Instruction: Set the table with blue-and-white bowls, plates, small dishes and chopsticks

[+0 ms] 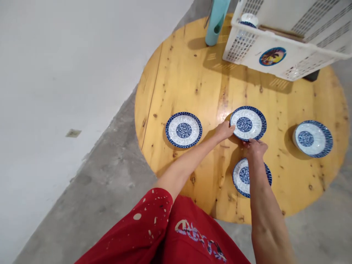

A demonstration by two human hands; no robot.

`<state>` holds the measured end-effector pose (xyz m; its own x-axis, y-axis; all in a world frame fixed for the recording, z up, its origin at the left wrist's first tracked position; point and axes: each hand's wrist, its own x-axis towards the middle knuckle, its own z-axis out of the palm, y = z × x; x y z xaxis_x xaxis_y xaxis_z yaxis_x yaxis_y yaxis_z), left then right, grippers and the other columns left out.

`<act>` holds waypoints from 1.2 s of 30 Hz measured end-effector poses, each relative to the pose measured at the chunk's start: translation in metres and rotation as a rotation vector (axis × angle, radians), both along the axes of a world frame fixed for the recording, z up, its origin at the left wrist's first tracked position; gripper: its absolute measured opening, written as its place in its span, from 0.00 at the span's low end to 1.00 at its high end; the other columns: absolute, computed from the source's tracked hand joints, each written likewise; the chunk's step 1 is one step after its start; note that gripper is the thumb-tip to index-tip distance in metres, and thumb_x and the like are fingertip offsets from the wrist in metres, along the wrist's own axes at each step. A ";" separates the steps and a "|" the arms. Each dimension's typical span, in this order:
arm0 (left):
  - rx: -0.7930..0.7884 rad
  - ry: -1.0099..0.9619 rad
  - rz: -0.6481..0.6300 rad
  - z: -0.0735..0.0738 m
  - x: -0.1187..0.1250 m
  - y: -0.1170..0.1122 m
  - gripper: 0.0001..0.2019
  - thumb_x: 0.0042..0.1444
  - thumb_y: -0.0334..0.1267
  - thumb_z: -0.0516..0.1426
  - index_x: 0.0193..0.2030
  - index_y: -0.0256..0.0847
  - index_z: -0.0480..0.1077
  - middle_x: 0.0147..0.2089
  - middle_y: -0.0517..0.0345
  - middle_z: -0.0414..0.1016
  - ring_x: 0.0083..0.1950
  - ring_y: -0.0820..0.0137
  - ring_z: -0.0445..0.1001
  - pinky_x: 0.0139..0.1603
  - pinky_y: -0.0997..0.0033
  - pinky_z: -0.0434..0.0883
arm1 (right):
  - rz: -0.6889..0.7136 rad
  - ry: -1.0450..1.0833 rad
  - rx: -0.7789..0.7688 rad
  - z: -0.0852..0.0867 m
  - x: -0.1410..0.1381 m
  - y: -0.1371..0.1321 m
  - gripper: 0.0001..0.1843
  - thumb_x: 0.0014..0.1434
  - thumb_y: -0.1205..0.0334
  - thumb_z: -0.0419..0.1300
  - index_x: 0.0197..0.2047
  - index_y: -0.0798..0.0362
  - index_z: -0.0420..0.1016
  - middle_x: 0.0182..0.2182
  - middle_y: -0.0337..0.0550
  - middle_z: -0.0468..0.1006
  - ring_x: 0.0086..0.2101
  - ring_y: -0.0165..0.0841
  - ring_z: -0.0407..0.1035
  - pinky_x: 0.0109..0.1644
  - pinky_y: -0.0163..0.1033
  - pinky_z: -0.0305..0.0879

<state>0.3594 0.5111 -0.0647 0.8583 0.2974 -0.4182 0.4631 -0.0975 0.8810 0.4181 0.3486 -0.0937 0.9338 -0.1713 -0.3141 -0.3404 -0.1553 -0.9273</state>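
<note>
Both of my hands grip a white plate (254,123) with a blue patterned rim and a blue centre, over the middle of the round table. My left hand (224,130) pinches its left edge, thumb on the rim. At its near edge, the fingers of my right hand (255,147) are closed on the rim. A matching plate (239,186) lies just below, partly hidden by my right forearm. Another such plate (183,130) rests to the left. On the right sits a deeper matching bowl or stack of bowls (312,139); I cannot tell which.
The round wooden table (187,84) carries a white plastic basket (247,55) with dishes inside at the back right. A light-blue cylindrical object (216,25) stands beside it. A white wall (68,73) rises on the left, above a grey concrete floor (110,176).
</note>
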 end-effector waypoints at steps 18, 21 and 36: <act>0.245 -0.255 0.179 0.062 -0.103 0.057 0.12 0.63 0.43 0.50 0.29 0.41 0.60 0.28 0.59 0.68 0.32 0.70 0.70 0.37 0.71 0.67 | 0.325 -0.177 0.155 0.082 -0.085 0.023 0.11 0.44 0.59 0.64 0.30 0.57 0.74 0.26 0.38 0.75 0.25 0.28 0.68 0.28 0.35 0.72; 0.161 -0.266 0.211 0.075 -0.158 0.066 0.15 0.62 0.46 0.50 0.27 0.43 0.54 0.25 0.64 0.58 0.28 0.72 0.67 0.32 0.73 0.66 | 0.499 -0.144 0.190 0.088 -0.116 0.025 0.14 0.47 0.57 0.64 0.37 0.57 0.77 0.29 0.41 0.78 0.26 0.29 0.68 0.29 0.35 0.71; 0.237 0.074 0.405 0.058 -0.401 0.068 0.16 0.58 0.52 0.51 0.29 0.42 0.67 0.26 0.61 0.69 0.28 0.68 0.68 0.31 0.71 0.67 | 0.855 0.000 0.086 0.073 -0.305 0.052 0.10 0.56 0.53 0.57 0.32 0.52 0.72 0.27 0.41 0.74 0.30 0.36 0.67 0.33 0.37 0.66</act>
